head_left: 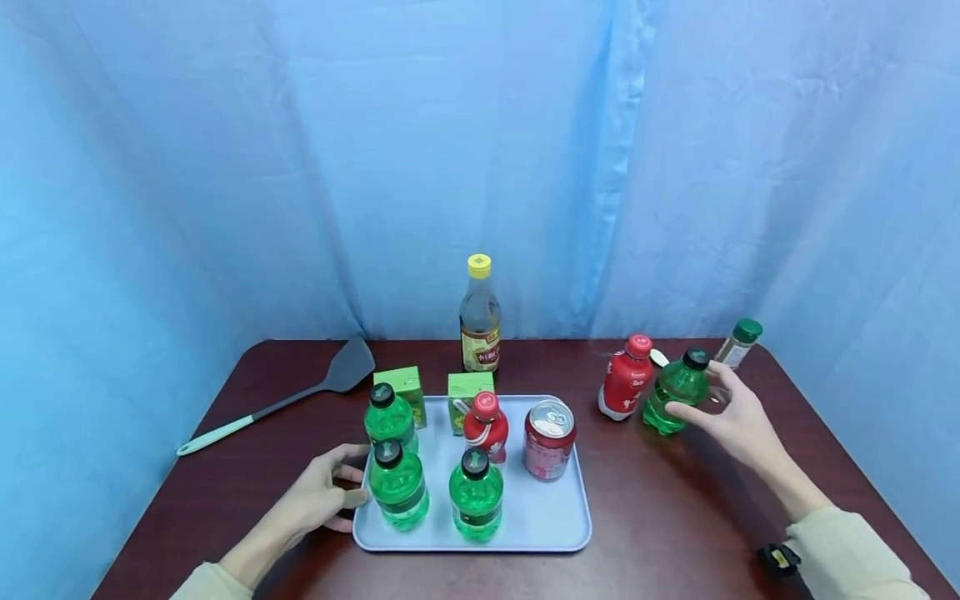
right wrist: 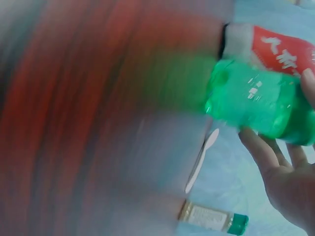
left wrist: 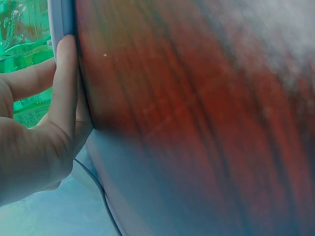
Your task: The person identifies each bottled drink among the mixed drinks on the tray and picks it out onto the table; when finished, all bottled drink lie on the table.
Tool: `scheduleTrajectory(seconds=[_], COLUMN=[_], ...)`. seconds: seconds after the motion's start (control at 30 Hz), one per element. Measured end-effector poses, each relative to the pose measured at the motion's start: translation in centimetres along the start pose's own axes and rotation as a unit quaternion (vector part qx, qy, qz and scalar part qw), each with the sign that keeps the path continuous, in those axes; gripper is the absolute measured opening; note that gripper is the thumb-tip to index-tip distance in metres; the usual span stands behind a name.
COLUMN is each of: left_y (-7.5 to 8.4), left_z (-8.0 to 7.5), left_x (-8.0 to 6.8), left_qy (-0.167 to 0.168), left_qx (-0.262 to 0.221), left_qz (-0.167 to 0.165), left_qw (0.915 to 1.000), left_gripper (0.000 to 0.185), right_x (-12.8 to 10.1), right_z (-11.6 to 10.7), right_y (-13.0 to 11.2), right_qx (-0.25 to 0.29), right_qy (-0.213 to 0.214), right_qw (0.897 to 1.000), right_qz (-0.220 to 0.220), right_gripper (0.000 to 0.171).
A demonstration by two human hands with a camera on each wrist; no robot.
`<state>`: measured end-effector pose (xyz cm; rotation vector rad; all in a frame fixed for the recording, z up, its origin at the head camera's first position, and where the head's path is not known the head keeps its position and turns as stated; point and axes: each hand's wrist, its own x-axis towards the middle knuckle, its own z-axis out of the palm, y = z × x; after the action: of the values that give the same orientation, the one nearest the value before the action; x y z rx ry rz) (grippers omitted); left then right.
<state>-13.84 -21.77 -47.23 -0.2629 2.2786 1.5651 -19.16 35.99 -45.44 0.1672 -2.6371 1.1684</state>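
The person's right hand [head_left: 738, 417] curls its fingers [right wrist: 258, 147] round a green bottle [head_left: 675, 392] standing on the worktop [head_left: 675, 517] at about two o'clock from the tray [head_left: 551, 525], just beside a red bottle [head_left: 626, 379] on its left. A small green-capped jar [head_left: 738, 342] stands just behind the hand. The left hand [head_left: 318, 496] grips the tray's left edge, thumb over the rim, fingers [left wrist: 64, 93] pressed along it. On the tray stand three green bottles, a red bottle and a red can [head_left: 549, 439]; a spatula [head_left: 300, 392] lies at ten o'clock
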Motion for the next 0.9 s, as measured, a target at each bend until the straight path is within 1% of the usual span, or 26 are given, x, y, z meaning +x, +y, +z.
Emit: scheduleTrajectory(seconds=[0.13,0.3,0.4,0.63,0.9], left_y=[0.0,-0.18,-0.19,-0.24,-0.04], left_z=[0.14,0.09,-0.06,-0.29,-0.09], left_x=[0.07,0.1,-0.07,-0.27,-0.12], left_qy=[0.0,0.002,0.002,0.001,0.0], left_qx=[-0.003,0.002,0.002,0.005,0.003], left_qz=[0.004,0.007,0.004,0.003,0.007], left_qw=[1.0,1.0,1.0,1.0,1.0], left_gripper=[0.064,0.064,0.064,0.065,0.064], right_x=[-0.01,0.14,0.05,0.08,0.08], right_z=[-0.11,0.12,0.36,0.56,0.26], right_y=[0.31,0.55,0.5,0.28,0.25], right_qx=[-0.019,-0.012,-0.006,0.003,-0.014], right_qy=[-0.009,-0.008,-0.007,-0.019,-0.01], right_qw=[1.0,1.0,1.0,1.0,1.0], right_qz=[-0.011,-0.018,-0.017,-0.008,-0.013], right_gripper=[0.078,0.079,0.079,0.079,0.079])
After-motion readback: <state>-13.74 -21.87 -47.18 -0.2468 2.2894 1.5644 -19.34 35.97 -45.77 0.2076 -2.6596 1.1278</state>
